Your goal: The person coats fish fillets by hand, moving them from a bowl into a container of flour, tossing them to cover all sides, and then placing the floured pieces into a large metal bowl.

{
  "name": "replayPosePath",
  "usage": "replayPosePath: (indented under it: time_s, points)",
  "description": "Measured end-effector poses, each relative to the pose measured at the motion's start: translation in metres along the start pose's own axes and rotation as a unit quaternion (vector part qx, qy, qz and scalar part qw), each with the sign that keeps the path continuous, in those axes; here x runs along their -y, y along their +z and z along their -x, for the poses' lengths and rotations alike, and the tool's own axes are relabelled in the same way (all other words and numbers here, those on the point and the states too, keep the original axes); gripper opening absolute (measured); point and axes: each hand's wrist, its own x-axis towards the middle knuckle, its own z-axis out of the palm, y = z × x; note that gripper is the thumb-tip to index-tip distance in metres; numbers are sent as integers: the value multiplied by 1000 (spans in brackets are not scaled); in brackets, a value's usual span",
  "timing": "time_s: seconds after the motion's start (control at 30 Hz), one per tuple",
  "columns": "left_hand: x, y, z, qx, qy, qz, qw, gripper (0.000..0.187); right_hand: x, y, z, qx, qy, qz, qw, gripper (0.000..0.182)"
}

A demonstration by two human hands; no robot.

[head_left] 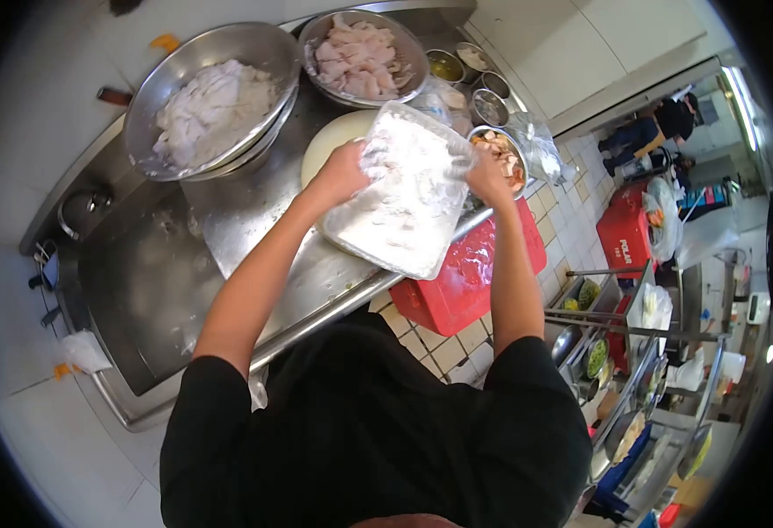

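Observation:
A rectangular tray of white flour-like powder lies over a round pale board on the steel counter. My left hand is at its left side, fingertips at the powder and partly hidden. At the opposite side is my right hand, its fingers blurred against the tray's edge. Behind the tray stands a metal bowl of pale raw meat strips. A larger bowl with white-coated pieces stands to the left. Close by my right hand is a bowl of orange-brown pieces.
An empty-looking steel sink is at the left. A red cooler stands beneath the counter edge. Small metal containers line the back right. Shelves with food pans stand at the right; a person is in the far background.

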Motion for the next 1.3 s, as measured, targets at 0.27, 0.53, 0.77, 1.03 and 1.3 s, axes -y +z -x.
replayPosePath:
  time_s: [0.27, 0.53, 0.77, 1.03, 1.3]
  points:
    - [59, 90, -114, 138, -102, -294, 940, 74, -23, 84, 9, -18, 28, 101, 994, 53]
    - [41, 59, -101, 196, -176, 98, 960, 65, -25, 101, -5, -80, 44, -197, 976, 59]
    - [40, 66, -87, 26, -121, 20, 992, 49, -37, 50, -17, -106, -13, -48, 993, 48]
    - [20, 61, -63, 27, -43, -232, 971, 35, -43, 53, -18, -99, -3, 4, 995, 40]
    - [24, 63, -35, 64, 65, -355, 930, 35, -44, 51, 0, -2, 83, -551, 830, 43]
